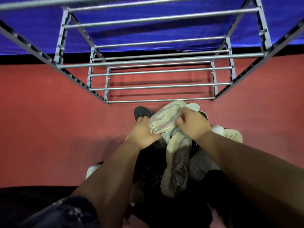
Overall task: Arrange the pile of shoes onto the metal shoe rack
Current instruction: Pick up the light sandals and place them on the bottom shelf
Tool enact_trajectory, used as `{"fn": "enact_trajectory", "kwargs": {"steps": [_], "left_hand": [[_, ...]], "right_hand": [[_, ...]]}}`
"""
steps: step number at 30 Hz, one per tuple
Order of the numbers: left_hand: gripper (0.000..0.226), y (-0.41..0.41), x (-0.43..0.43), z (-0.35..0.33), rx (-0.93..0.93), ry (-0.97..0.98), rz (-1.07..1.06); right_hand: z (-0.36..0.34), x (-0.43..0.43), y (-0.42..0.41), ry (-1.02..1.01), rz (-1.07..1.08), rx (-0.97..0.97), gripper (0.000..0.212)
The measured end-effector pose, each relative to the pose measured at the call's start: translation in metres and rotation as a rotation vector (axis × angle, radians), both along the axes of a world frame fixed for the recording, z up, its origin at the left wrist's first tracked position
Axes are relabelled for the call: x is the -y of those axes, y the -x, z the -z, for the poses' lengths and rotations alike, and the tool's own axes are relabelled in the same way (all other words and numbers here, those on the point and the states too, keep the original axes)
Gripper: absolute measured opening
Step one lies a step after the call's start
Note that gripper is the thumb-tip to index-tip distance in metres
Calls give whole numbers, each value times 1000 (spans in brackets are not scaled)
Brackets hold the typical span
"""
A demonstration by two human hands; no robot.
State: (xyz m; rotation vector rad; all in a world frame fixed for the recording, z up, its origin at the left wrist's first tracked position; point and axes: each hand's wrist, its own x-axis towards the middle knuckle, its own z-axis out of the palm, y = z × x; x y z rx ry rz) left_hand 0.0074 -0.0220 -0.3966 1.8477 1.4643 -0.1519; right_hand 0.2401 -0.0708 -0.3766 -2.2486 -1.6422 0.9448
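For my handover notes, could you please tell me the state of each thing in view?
Metal shoe rack: upright, no shoes on its rails.
Pale grey sneaker: held, not yet on rack.
Left hand: grips the sneaker.
Right hand: grips the sneaker.
Pile of shoes: heaped, unsorted.

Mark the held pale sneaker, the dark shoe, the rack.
pale grey mesh sneaker (171, 111): head view, mesh upper.
dark grey shoe (142, 112): head view, rounded end.
silver metal shoe rack (161, 100): head view, lowest front bar.

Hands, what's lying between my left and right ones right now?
A pale sneaker, gripped by the left hand at one end and the right hand along its side, as the head view shows.
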Motion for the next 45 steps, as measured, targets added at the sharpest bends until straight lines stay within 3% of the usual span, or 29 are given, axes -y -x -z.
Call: {"fn": "enact_trajectory", "kwargs": {"steps": [5, 9, 12, 17, 22, 27, 31, 33, 35, 38, 40, 42, 45], "left_hand": [[56, -2, 6, -8, 29, -66, -102], [84, -11, -5, -17, 11, -148, -485], [100, -18, -13, -21, -23, -17, -515], [102, -23, -11, -19, 11, 74, -418], [78, -22, -9, -29, 118, -68, -479], [78, -26, 8, -34, 125, 0, -334], [65, -40, 13, -35, 47, 46, -174], [53, -38, 5, -42, 38, 65, -146], [57, -28, -5, -49, 70, 193, -183], [77, -11, -15, -61, 228, 439, -417], [77, -5, -18, -65, 363, 461, -551], [70, -3, -18, -71, 379, 428, -474], [76, 3, -15, -70, 213, 382, -264]], "right_hand": [[-5, 40, 14, 129, 21, 98, 60], [-8, 48, 31, 431, 7, 223, 105], [-11, 41, 44, 624, -43, 201, 119], [-6, 32, 48, 718, 47, -42, 129], [1, 30, 28, 589, 251, -250, 130], [-23, 5, -24, 468, 429, -476, 84], [-40, -9, -47, 409, 547, -676, 77], [-46, -14, -44, 321, 605, -687, 81], [-47, -22, -34, 257, 658, -711, 89], [-43, -39, -10, 221, 666, -692, 98], [-42, -48, 6, 222, 636, -624, 98], [-48, -54, 21, 217, 630, -580, 81], [-40, -63, 38, 213, 649, -596, 44]]}}
